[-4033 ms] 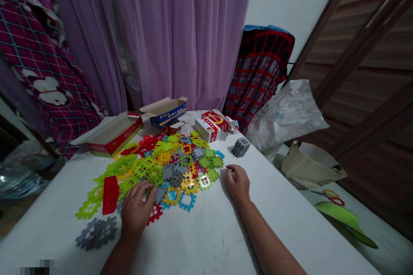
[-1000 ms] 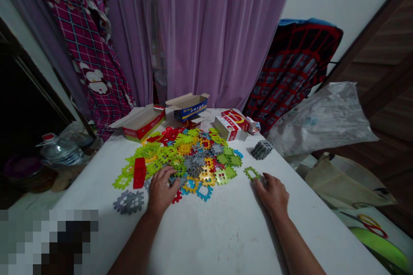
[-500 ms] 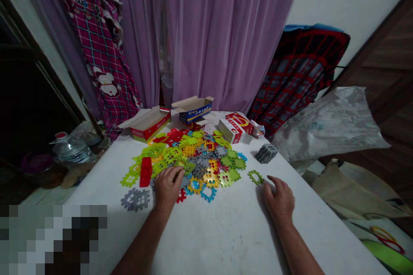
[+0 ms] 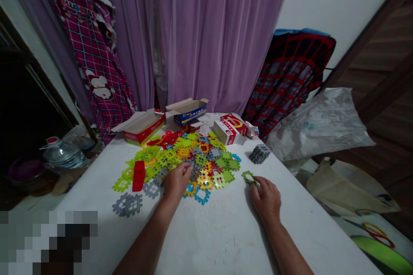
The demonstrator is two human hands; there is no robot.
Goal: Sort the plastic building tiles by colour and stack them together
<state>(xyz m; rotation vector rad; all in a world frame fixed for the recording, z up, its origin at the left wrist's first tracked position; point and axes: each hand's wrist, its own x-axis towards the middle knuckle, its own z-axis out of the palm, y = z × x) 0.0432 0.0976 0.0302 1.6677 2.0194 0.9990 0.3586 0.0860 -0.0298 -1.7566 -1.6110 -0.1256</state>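
A pile of toothed plastic interlocking building pieces (image 4: 182, 151) in several colours covers the middle of the white table. My left hand (image 4: 176, 181) rests at its near edge, thumb and fingers closed together beside grey pieces; what they pinch, if anything, is hidden. Out to the right, my right hand (image 4: 267, 200) has its thumb and index finger on the edge of a green open-frame building piece (image 4: 248, 177). Beyond that hand stands a stack of grey pieces (image 4: 259, 154). Left of my left hand lie loose grey window pieces (image 4: 127, 204) and a red plastic part (image 4: 138, 176).
Along the back of the table (image 4: 222, 227) are an open red-and-green box (image 4: 145, 129), an open blue box (image 4: 190, 114) and a red-and-white box (image 4: 229, 129). Right of the table are a white plastic bag (image 4: 319, 124) and scissors (image 4: 376, 232). A water jug (image 4: 66, 154) stands left.
My right hand has reached the green frame piece and closed its fingers on the edge. My left hand has shifted right along the pile. The whole view has turned slightly to the right.
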